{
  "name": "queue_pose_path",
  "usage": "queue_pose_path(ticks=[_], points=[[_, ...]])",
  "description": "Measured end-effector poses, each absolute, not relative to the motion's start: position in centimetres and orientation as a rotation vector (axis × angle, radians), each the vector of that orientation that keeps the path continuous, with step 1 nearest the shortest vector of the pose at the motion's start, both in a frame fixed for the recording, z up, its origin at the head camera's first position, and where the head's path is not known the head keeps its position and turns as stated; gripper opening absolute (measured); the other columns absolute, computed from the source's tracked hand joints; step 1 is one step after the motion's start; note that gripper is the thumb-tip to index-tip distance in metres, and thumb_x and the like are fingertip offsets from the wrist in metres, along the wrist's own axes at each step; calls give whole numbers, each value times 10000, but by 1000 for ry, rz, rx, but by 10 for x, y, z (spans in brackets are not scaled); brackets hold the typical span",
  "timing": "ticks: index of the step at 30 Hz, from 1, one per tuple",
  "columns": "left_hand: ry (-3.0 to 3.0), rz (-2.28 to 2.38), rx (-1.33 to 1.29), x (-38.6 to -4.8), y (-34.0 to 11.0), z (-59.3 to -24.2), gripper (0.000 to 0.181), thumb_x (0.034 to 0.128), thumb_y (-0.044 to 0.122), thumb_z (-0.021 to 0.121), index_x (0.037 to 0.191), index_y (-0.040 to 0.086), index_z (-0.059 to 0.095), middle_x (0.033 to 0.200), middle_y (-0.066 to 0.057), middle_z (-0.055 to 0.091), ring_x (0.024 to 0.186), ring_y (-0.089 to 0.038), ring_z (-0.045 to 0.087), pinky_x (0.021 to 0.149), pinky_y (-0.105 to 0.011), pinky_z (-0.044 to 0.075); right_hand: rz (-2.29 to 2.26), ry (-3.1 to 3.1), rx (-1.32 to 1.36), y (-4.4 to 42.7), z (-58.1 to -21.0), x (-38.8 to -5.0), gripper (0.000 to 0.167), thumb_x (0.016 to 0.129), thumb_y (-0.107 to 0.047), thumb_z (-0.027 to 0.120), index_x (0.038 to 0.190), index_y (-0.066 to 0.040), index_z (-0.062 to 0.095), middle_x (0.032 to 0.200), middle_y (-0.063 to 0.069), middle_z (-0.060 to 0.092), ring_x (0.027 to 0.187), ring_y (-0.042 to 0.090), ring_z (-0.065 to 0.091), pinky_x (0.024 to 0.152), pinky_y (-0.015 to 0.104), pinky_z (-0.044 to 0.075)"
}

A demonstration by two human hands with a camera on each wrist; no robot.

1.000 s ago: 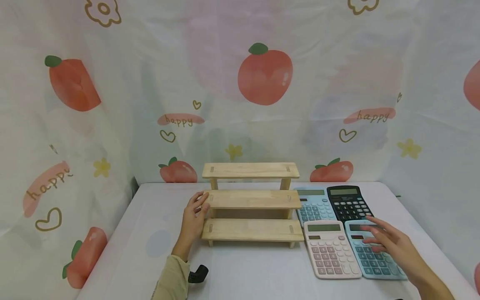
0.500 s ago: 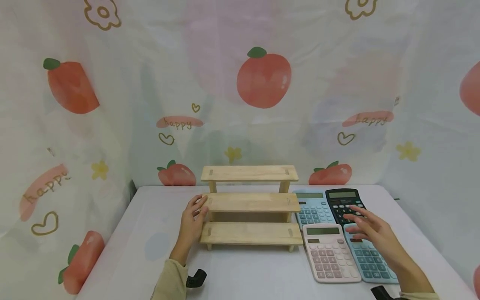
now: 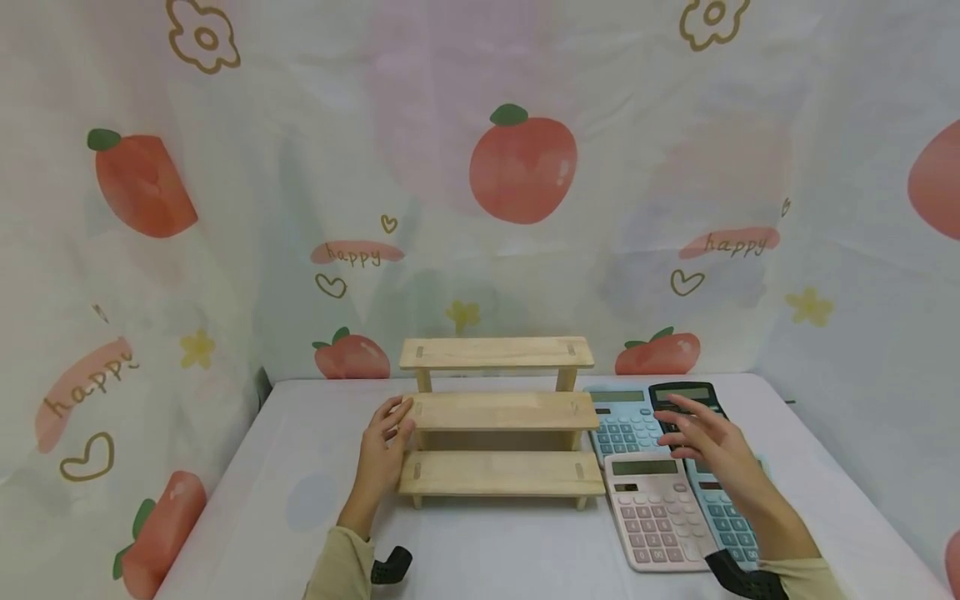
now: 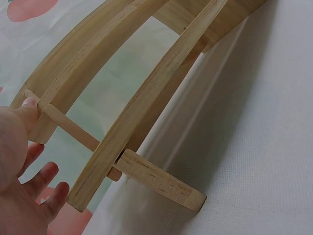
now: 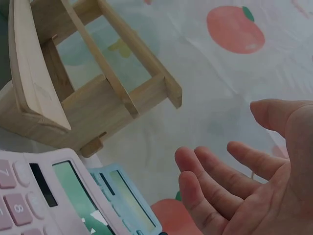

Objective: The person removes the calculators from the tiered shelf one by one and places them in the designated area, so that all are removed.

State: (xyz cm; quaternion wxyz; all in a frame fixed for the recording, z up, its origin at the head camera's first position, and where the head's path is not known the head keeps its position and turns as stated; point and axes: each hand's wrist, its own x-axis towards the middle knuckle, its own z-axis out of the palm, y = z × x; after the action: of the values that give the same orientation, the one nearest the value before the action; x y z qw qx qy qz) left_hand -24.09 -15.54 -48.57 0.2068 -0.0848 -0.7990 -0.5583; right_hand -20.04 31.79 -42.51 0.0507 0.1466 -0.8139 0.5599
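Observation:
A three-tier wooden display stand (image 3: pixel 501 410) stands mid-table. My left hand (image 3: pixel 380 454) holds the left end of its middle shelf; in the left wrist view the thumb (image 4: pixel 30 105) touches that end and the other fingers lie beyond it. My right hand (image 3: pixel 712 446) hovers over calculators right of the stand, fingers spread and nothing in them. Below it are a pink calculator (image 3: pixel 637 533) in front, a blue one (image 3: pixel 618 429) behind, a black one (image 3: pixel 682 390) at the back right and another blue calculator (image 3: pixel 727 512), the last two partly hidden by the hand.
The white tabletop (image 3: pixel 322 467) ends against a fruit-printed cloth backdrop (image 3: pixel 517 275) that also wraps both sides. The calculators lie close together against the stand's right side. Black wrist mounts (image 3: pixel 392 567) show at both sleeves.
My right hand has moved left and slightly back, from over the front blue calculator toward the black and back blue ones. My left hand stays at the stand. The view has tilted slightly upward.

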Motion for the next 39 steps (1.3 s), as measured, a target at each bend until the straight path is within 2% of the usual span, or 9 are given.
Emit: queue_pose_path(ticks=[6,20,28,39], points=[[-2253,-1537,-221,-241,-154,-489,390,1001,125,618,1369,-8,614,1494,-204,514,1360,-399,508,997,-560,500,1801,-2415,520,307,-425,-208,455,1100,-159,414,1554,-136,380,1250,-238,657,974,48,717,803,214,583],[-2281,-1460,-203,-240,-157,-486,389,1006,134,615,1366,-14,614,1473,-223,524,1333,-432,518,989,-599,496,1821,-2383,495,275,-421,-222,462,1097,-210,438,1533,-63,397,1233,-203,676,950,89,730,806,225,588],[-2292,-1473,-207,-238,-156,-483,407,1008,154,616,1382,-6,602,1494,-230,505,1348,-416,511,1010,-599,475,1777,-2420,454,268,-422,-223,463,1096,-244,445,1526,-75,416,1177,-273,666,936,73,724,816,252,587],[-2326,-1337,-197,-237,-155,-479,405,982,161,657,1349,-10,631,1446,-206,561,1297,-396,569,984,-578,483,1735,-2374,465,261,-424,-221,432,1086,-173,464,1486,-12,448,1153,-258,682,900,65,713,782,261,591]])
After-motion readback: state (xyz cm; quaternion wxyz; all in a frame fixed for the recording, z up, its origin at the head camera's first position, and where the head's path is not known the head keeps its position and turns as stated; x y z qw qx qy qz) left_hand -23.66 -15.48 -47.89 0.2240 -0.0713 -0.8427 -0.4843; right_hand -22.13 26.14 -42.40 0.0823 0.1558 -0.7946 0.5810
